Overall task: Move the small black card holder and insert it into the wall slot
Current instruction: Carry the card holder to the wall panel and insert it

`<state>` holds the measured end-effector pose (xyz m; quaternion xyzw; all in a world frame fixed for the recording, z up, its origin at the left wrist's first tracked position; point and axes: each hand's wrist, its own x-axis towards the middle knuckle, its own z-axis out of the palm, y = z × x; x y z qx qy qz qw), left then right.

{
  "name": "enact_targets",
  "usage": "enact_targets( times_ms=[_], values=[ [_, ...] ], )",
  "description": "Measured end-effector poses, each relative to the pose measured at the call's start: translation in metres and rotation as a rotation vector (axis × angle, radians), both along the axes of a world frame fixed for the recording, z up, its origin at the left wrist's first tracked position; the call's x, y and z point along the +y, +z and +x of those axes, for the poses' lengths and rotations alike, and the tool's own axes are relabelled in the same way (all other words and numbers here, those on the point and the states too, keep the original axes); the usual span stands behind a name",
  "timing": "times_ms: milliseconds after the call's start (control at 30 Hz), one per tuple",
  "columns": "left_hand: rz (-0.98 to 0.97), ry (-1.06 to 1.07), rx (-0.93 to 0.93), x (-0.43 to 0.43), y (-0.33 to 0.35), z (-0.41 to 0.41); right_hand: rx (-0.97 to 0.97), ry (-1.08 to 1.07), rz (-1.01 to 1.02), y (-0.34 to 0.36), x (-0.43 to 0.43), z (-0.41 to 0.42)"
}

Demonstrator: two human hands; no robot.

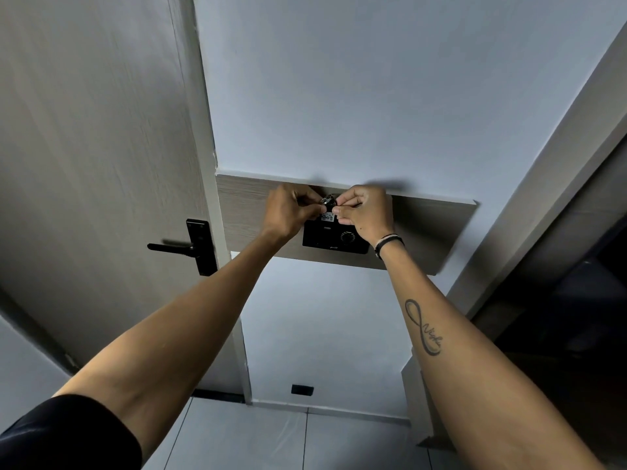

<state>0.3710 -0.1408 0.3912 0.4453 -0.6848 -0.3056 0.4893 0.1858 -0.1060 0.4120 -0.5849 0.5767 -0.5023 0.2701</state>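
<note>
The small black card holder (328, 214) with a white label and a metal key ring on top stands at the upper edge of the black wall slot panel (334, 241). My left hand (288, 212) pinches it from the left. My right hand (364, 212) pinches it from the right. Fingers hide most of the holder, and I cannot tell how deep its lower edge sits in the slot. The panel has a round dial at its right and is mounted on a wooden wall board (437, 232).
A pale wooden door (101, 164) with a black lever handle (190, 247) stands to the left. A dark doorway with its frame (559, 266) is on the right. A black socket (302, 389) sits low on the wall above the tiled floor.
</note>
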Motion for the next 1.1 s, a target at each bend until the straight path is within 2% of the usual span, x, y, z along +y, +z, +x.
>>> enact_targets(
  times_ms=[333, 500, 733, 1100],
  values=[
    [-0.023, 0.033, -0.082, 0.003, -0.004, -0.004, 0.112, -0.061, -0.002, -0.011, -0.003, -0.003],
    [-0.047, 0.052, -0.154, 0.007, -0.002, -0.005, 0.279, -0.115, -0.028, -0.009, -0.003, -0.003],
    [-0.157, 0.072, -0.356, 0.011, -0.001, -0.003, 0.498, -0.172, -0.043, -0.013, -0.002, 0.002],
    [-0.165, 0.103, -0.383, 0.013, -0.005, -0.004, 0.530, -0.183, -0.103, -0.016, 0.008, 0.007]
  ],
)
